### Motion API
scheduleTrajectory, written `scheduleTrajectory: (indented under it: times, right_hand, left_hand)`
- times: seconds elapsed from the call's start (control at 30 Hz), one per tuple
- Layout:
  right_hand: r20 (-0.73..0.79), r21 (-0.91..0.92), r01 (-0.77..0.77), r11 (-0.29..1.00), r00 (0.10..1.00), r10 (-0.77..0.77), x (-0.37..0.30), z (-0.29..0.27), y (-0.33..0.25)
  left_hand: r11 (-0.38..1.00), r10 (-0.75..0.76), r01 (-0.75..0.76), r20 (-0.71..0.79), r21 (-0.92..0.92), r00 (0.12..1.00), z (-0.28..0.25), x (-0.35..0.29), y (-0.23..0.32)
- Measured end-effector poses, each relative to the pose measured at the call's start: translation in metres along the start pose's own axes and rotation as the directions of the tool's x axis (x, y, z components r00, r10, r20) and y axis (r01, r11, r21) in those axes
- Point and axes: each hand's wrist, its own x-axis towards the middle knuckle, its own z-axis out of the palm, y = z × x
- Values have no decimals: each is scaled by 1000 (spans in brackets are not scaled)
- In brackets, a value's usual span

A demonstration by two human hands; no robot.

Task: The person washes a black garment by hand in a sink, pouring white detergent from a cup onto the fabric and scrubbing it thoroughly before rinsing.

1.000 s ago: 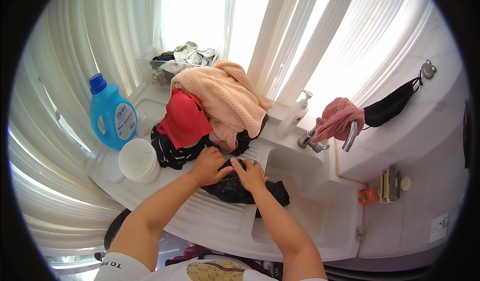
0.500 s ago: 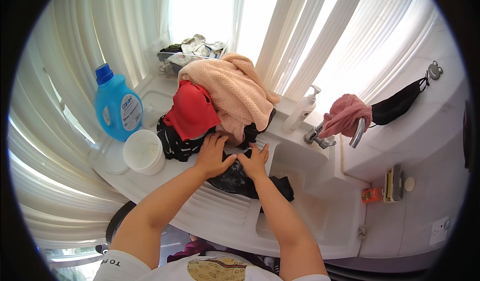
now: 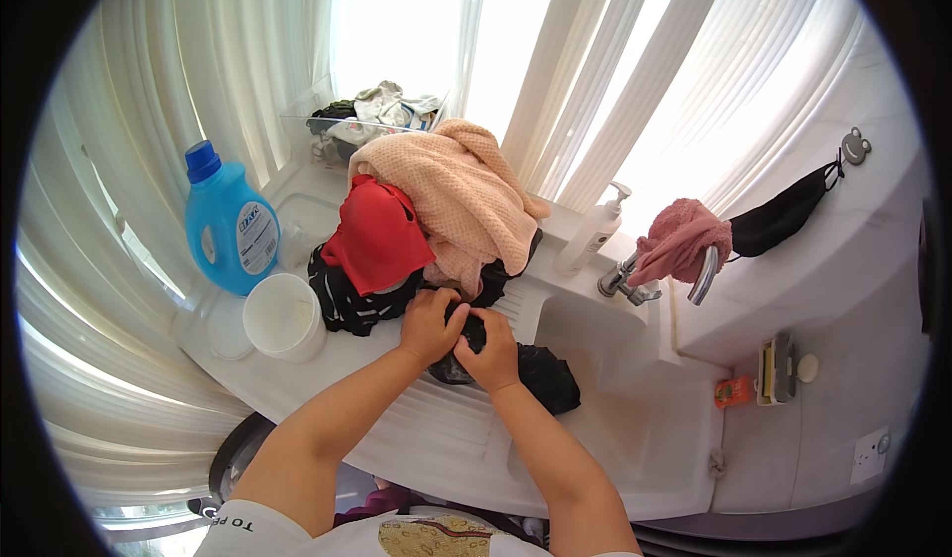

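A dark, wet-looking piece of cloth (image 3: 548,378) lies bunched across the ribbed washboard area, its right end hanging over the sink's edge. My left hand (image 3: 430,327) is closed on its upper left part, fingers curled. Close beside it, my right hand (image 3: 490,355) grips the cloth too, fingers bent round it; the thumbs nearly meet. What garment it is cannot be made out. Just beyond my hands rises a heap with a peach waffle-textured towel (image 3: 446,180), a red cloth (image 3: 377,238) and a black-and-white patterned garment (image 3: 344,304).
On the left stand a blue detergent bottle (image 3: 230,225) and a white tub (image 3: 283,317). The sink basin (image 3: 635,398) is at right, with a tap (image 3: 704,277) draped in a pink cloth (image 3: 682,240) and a white pump bottle (image 3: 593,235). A clear bin (image 3: 327,145) of clothes stands behind.
My hands have gone from spread and pressing to curled round the dark cloth. They are closer together, and the cloth is more bunched up.
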Motion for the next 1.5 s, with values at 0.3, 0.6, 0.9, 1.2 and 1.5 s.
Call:
scheduleTrajectory:
  times: [0.3,0.6,0.9,1.2,1.5]
  right_hand:
    - [159,-141,224,964,967,-201,-65,-20,-20]
    - [467,-184,-183,966,848,250,-16,-33,-11]
    - [112,-169,145,975,986,-127,-3,-10,9]
    - [447,-120,231,966,881,-155,-67,-59,-45]
    - [22,-298,-90,950,995,101,8,11,26]
  left_hand:
    - [995,69,-83,201,63,977,-44,-72,33]
    - [984,-107,154,398,-88,911,-46,-25,10]
    - [1000,6,-3,138,-23,990,-7,-6,6]
    - [939,335,-337,393,-68,856,-82,-61,48]
    - [988,14,-28,93,153,996,1,12,-5]
